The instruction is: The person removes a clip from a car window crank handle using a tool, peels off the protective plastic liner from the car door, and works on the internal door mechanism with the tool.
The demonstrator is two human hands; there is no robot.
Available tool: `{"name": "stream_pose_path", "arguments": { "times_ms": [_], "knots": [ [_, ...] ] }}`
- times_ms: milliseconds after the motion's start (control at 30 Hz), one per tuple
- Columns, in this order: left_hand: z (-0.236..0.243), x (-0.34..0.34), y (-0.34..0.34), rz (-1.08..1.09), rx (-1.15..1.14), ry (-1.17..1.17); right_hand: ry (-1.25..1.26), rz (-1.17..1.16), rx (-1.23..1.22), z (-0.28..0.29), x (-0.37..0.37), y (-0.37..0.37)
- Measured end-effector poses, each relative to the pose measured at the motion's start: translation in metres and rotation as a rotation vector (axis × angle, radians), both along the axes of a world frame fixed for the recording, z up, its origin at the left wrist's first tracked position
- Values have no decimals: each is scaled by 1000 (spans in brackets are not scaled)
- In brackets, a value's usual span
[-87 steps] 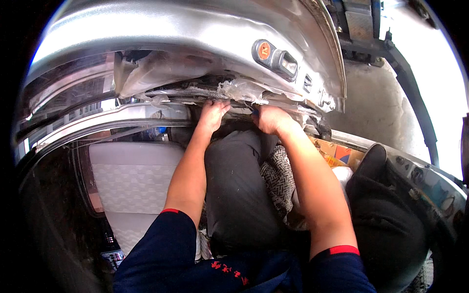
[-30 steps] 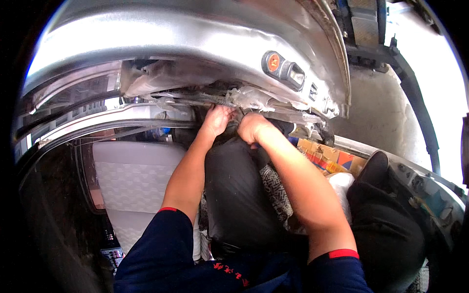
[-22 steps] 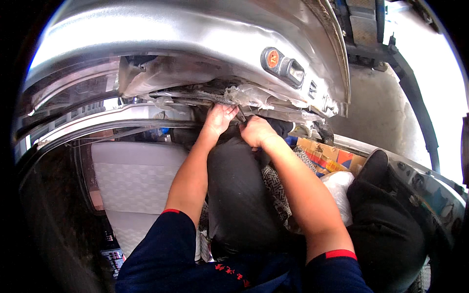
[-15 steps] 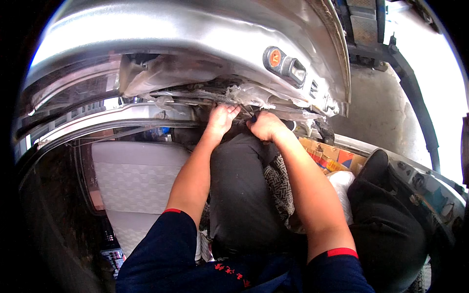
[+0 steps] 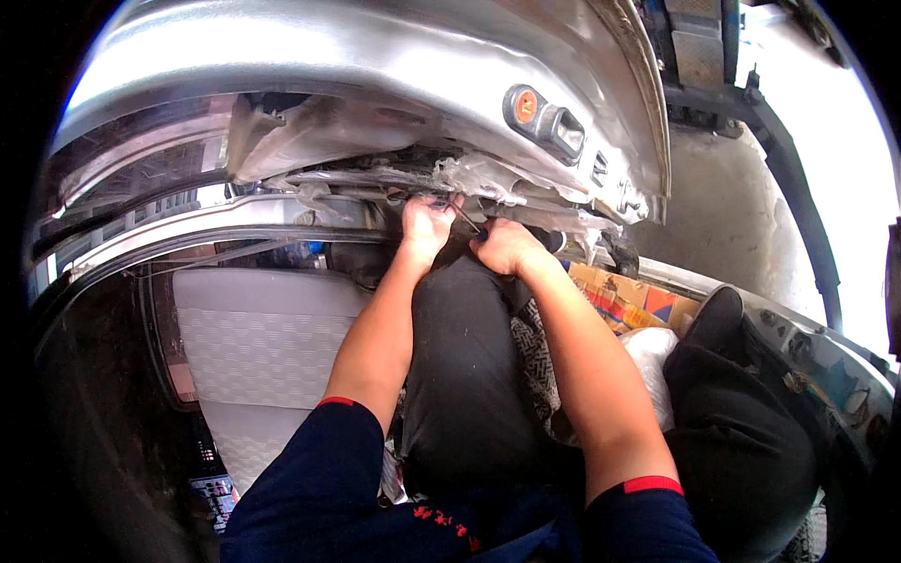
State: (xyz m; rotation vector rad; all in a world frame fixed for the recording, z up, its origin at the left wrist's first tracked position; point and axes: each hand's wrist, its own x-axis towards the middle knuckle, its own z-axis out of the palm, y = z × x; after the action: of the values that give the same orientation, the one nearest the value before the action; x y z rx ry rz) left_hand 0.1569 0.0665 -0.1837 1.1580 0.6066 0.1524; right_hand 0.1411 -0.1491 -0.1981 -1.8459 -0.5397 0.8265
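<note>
My right hand (image 5: 508, 248) is closed around the dark handle of a screwdriver. The thin metal shaft of the screwdriver (image 5: 464, 217) slants up and left toward my left hand. Beside its tip, my left hand (image 5: 427, 225) has its fingers curled up at the edge of a silver vehicle door (image 5: 375, 66); what they pinch is hidden. Torn clear plastic film (image 5: 483, 181) hangs along the opening in the door just above both hands. Under my wrists is my knee in dark trousers (image 5: 460, 328).
A grey patterned seat (image 5: 267, 328) stands to the left. On the right lie a printed cardboard box (image 5: 638, 296) and a white plastic bag (image 5: 649, 361), beside my dark shoe (image 5: 718, 314). A black door handle recess (image 5: 547, 122) with an orange round part is above. A black metal frame (image 5: 788, 169) stands outside.
My right hand has shifted slightly, and more of the screwdriver's shaft shows between the hands. My left fingers have curled in closer to its tip.
</note>
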Motion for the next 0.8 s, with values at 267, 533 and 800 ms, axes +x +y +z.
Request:
{"name": "stream_pose_path", "arguments": {
  "times_ms": [267,533,800],
  "knots": [
    [-2,-2,2,16,-84,-63,-69,-59,-25,3,-5,2],
    [-16,-3,4,-20,-44,-45,-29,-19,-128,-5,-3,-6],
    [-27,-8,51,-463,772,-137,-19,-56,-131,-1,-2,0]
  ]
}}
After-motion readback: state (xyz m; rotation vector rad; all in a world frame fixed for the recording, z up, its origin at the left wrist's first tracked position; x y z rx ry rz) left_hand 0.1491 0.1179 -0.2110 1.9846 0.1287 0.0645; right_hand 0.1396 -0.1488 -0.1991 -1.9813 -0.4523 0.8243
